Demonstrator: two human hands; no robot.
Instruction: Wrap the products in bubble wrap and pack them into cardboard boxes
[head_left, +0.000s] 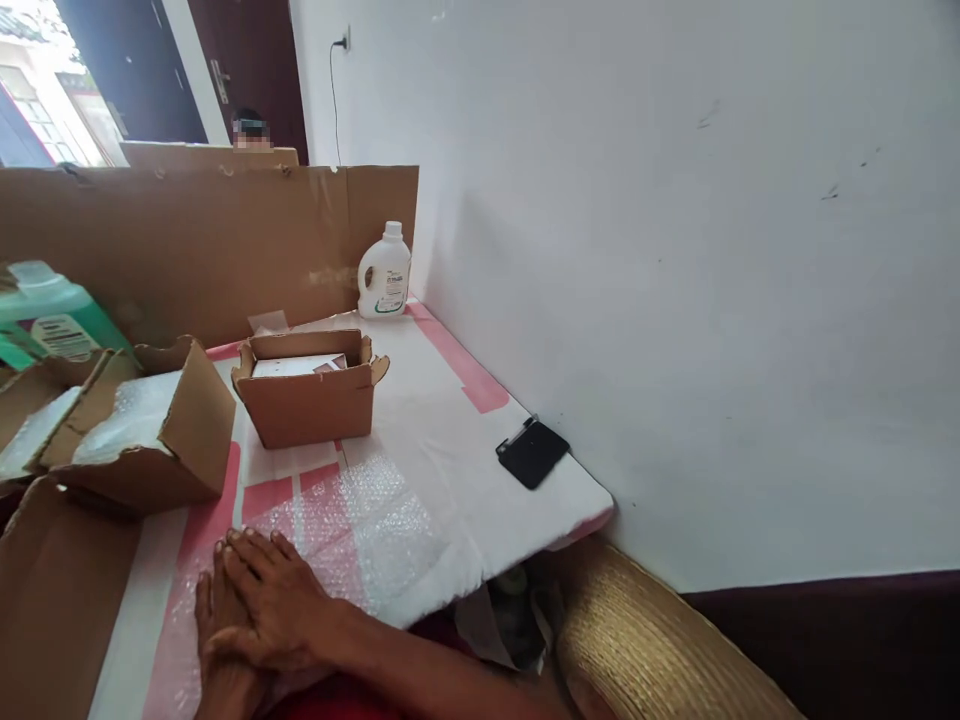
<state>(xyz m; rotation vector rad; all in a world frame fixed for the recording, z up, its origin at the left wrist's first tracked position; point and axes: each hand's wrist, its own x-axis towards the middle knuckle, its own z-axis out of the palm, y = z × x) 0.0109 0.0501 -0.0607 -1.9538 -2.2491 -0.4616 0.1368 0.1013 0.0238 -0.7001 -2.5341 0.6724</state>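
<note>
A clear sheet of bubble wrap (pixel 390 515) lies flat near the front edge of the table. My left hand (pixel 223 615) rests on its left part, fingers stretched forward. Across it lies my right hand (pixel 281 598), also with straight fingers, covering much of the left one. Neither hand grips anything that I can see. Just beyond the wrap stands a small open cardboard box (pixel 311 405) with white flat items inside. To the left are open cardboard boxes, one holding bubble-wrap pieces (pixel 131 415).
A black flat object (pixel 534 452) lies near the wall. A white jug (pixel 386 275) stands at the back by a cardboard partition (pixel 187 250); a green bottle (pixel 56 315) is at the left. A person (pixel 251 130) is behind the partition. A woven mat (pixel 652 630) sits below right.
</note>
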